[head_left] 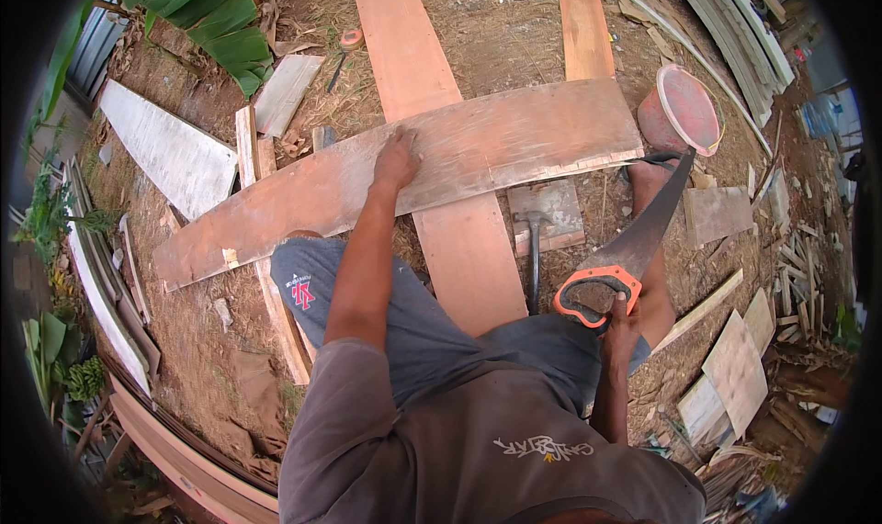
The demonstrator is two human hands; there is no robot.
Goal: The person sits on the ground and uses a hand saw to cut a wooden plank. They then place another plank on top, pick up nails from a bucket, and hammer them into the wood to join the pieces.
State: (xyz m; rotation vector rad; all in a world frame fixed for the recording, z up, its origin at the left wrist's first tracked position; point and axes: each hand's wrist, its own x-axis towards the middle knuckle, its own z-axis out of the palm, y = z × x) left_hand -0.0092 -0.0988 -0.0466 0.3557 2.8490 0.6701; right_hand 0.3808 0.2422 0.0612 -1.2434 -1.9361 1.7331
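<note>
A long reddish-brown board (303, 202) lies crosswise in front of me, over a second plank (473, 258) that runs away from me. My left hand (397, 161) rests on the upper face of the crosswise board near its middle, fingers out and not wrapped round anything. In my right hand (622, 331) is a handsaw (643, 235) with an orange and black handle. Its dark blade slants up and to the right, past the board's right end, with the tip near a reddish bucket (684, 111). The board's near edge looks pale and rough toward the right.
A hammer (534, 258) lies by a small wood piece, close to my legs. Beyond the board are another plank (585, 28) and an orange-handled tool (349, 39). A whitish board (170, 147) lies at left; offcuts (735, 368) and scrap wood cover the right side.
</note>
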